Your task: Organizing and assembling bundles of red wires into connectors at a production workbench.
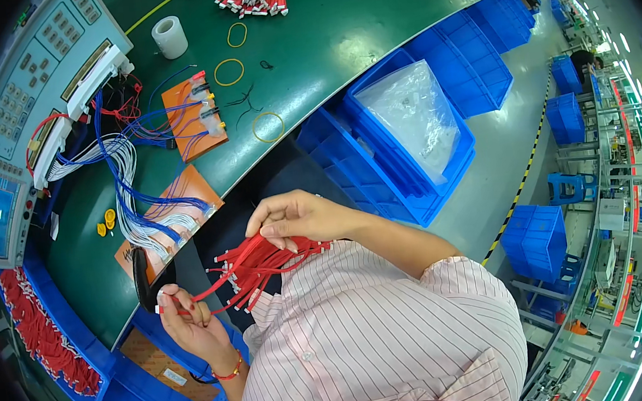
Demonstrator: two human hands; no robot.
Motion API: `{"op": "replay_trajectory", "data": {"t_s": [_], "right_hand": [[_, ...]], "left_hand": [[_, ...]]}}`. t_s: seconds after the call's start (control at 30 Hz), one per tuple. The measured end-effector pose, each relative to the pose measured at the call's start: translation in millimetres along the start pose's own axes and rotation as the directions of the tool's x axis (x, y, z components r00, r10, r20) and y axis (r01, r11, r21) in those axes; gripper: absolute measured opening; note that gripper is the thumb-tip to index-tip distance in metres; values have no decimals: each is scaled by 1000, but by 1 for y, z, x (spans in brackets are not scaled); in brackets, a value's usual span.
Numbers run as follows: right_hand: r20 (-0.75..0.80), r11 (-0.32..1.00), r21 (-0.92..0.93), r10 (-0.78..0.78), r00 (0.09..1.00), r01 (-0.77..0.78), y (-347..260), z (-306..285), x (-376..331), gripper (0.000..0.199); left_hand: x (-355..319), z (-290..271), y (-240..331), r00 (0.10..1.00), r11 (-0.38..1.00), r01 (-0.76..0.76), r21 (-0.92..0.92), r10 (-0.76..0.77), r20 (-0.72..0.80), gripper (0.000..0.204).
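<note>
My right hand (299, 216) is closed on the upper part of a bunch of red cables (255, 275) with small white connectors, held in front of my striped shirt. Several loose cable ends fan out below it. My left hand (193, 330) pinches the end of one red cable (212, 287), which stretches from the bunch toward the left. Just above that hand lie the table's front edge and an orange board (194, 183) with white and blue wires plugged along its edge. A dark, elongated object (141, 276) stands beside the board; its kind is unclear.
A tester (34, 69) with buttons and a screen stands on the green table, wired to a second orange board (189, 132). Near it are a white tape roll (169, 39) and rubber bands (230, 71). Blue bins hold red cables (44, 331) and clear plastic (409, 115).
</note>
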State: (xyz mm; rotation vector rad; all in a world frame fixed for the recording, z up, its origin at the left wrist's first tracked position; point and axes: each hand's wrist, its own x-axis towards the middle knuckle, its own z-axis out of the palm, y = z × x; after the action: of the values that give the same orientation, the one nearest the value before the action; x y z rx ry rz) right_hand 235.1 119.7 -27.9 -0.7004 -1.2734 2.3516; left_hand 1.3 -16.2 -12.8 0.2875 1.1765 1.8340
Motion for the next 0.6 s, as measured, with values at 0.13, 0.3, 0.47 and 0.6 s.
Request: {"op": "replay_trajectory", "data": {"t_s": [0.13, 0.3, 0.47, 0.6], "right_hand": [[41, 942, 321, -116, 992, 96, -13, 13, 9, 24], [85, 992, 51, -119, 989, 115, -8, 41, 33, 24], [-44, 996, -61, -61, 997, 58, 28, 49, 60, 26], [-106, 998, 59, -22, 994, 29, 29, 45, 63, 27]], "left_hand": [[-5, 6, -7, 999, 993, 47, 105, -46, -16, 24], [-3, 9, -12, 996, 987, 81, 137, -83, 13, 24], [2, 7, -10, 995, 988, 96, 117, -93, -28, 23], [8, 1, -13, 993, 987, 115, 116, -116, 8, 23]]}}
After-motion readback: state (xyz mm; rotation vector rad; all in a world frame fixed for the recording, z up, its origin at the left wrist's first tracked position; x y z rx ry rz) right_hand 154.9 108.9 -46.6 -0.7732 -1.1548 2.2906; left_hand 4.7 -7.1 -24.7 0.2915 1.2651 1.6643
